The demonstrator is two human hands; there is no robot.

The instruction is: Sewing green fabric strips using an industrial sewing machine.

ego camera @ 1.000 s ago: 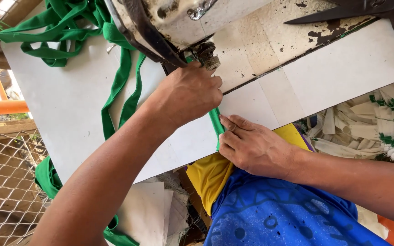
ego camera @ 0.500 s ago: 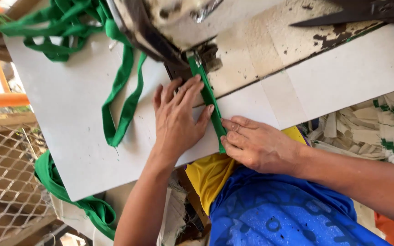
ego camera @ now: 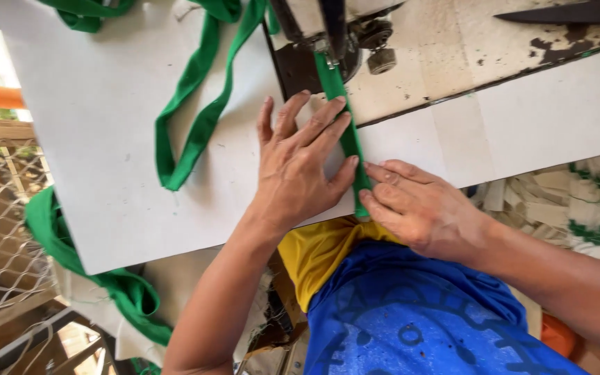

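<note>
A narrow green fabric strip (ego camera: 345, 132) runs from under the sewing machine's presser foot (ego camera: 328, 52) down to the table's near edge. My left hand (ego camera: 300, 167) lies flat on the white table (ego camera: 105, 139), fingers spread, its fingertips pressing the strip's left side. My right hand (ego camera: 418, 205) rests at the table edge on the strip's right side, fingers pinching the strip's lower end. A long loop of the same green strip (ego camera: 189, 132) trails across the table to the left.
More green strip hangs off the table's left edge (ego camera: 71, 257) toward the floor. Dark scissors (ego camera: 564, 12) lie at the top right on the worn machine bed. A wire mesh fence (ego camera: 1, 208) stands at left. Pale fabric scraps (ego camera: 578, 201) pile up at right.
My left hand came off the presser foot area and flattened on the table beside the strip. The view has shifted closer. My right hand stays at the table edge.
</note>
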